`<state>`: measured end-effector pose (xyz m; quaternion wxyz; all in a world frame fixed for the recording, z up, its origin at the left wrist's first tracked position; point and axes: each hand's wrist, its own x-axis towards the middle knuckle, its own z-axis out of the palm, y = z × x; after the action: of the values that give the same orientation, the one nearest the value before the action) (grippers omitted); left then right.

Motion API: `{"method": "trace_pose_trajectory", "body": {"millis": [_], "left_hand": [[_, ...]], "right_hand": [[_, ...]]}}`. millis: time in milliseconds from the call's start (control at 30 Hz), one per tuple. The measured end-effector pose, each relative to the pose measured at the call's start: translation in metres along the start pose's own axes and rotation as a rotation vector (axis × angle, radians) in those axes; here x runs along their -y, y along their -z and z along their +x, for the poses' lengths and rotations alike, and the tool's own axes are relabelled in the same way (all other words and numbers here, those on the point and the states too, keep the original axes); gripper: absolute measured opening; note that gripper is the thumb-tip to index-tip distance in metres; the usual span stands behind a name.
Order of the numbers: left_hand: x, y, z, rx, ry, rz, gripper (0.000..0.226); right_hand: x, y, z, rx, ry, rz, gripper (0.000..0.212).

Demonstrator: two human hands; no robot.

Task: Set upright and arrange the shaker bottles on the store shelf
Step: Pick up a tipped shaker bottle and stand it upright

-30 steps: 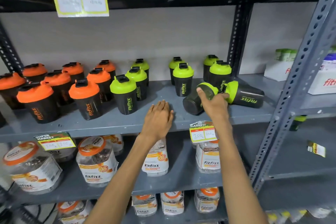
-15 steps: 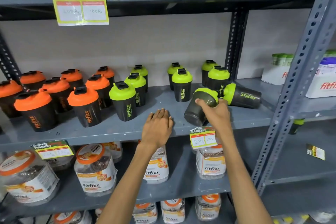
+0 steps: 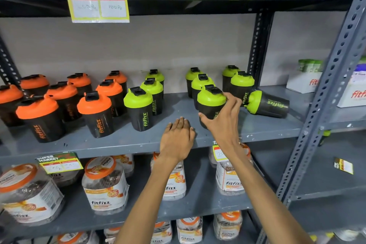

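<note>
Tipped green-lidded bottle (image 3: 211,106) now stands upright at frame centre-right.
Right hand (image 3: 223,119) fingers grip it; left hand (image 3: 177,138) lies flat, open, on the shelf (image 3: 118,140).

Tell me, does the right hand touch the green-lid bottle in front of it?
Touching. In the head view, the right hand wraps the green-lid bottle, thumb on its dark body and fingers behind the lid, with no gap.
</note>
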<state>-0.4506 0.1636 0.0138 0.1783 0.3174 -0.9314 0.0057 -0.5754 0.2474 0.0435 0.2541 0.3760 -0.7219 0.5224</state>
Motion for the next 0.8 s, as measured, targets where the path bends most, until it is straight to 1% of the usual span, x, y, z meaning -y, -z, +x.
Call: {"method": "trace_pose_trajectory", "body": {"millis": [233, 367, 433, 500, 567, 600, 667, 733, 800], "left_hand": [[0.000, 0.000, -0.001, -0.017, 0.002, -0.004, 0.054], [-0.002, 0.002, -0.002, -0.030, 0.004, 0.027, 0.053], [-0.003, 0.003, -0.004, -0.038, 0.005, 0.043, 0.052], [-0.004, 0.003, -0.004, -0.037, 0.008, 0.051, 0.052], [-0.006, 0.003, -0.003, -0.021, 0.026, 0.048, 0.052], [-0.008, 0.003, -0.003, -0.010, 0.043, 0.039, 0.052], [-0.014, 0.003, -0.002, 0.005, 0.086, 0.005, 0.053], [-0.025, 0.000, -0.002, 0.002, 0.115, 0.006, 0.055], [-0.036, -0.003, -0.002, -0.003, 0.138, 0.023, 0.056]], "right_hand": [[-0.005, -0.004, 0.004, 0.011, 0.023, 0.004, 0.100], [-0.009, 0.006, -0.001, 0.032, 0.023, 0.021, 0.104], [-0.015, 0.019, -0.004, 0.058, 0.025, 0.083, 0.097], [-0.027, 0.039, 0.000, 0.077, 0.067, 0.092, 0.080], [-0.044, 0.062, 0.011, 0.097, 0.135, -0.009, 0.065], [-0.052, 0.074, 0.020, 0.106, 0.164, -0.088, 0.061], [-0.066, 0.093, 0.040, 0.120, 0.219, -0.318, 0.060], [-0.075, 0.104, 0.059, 0.148, 0.228, -0.552, 0.070], [-0.083, 0.106, 0.074, 0.246, 0.191, -0.702, 0.087]]}}
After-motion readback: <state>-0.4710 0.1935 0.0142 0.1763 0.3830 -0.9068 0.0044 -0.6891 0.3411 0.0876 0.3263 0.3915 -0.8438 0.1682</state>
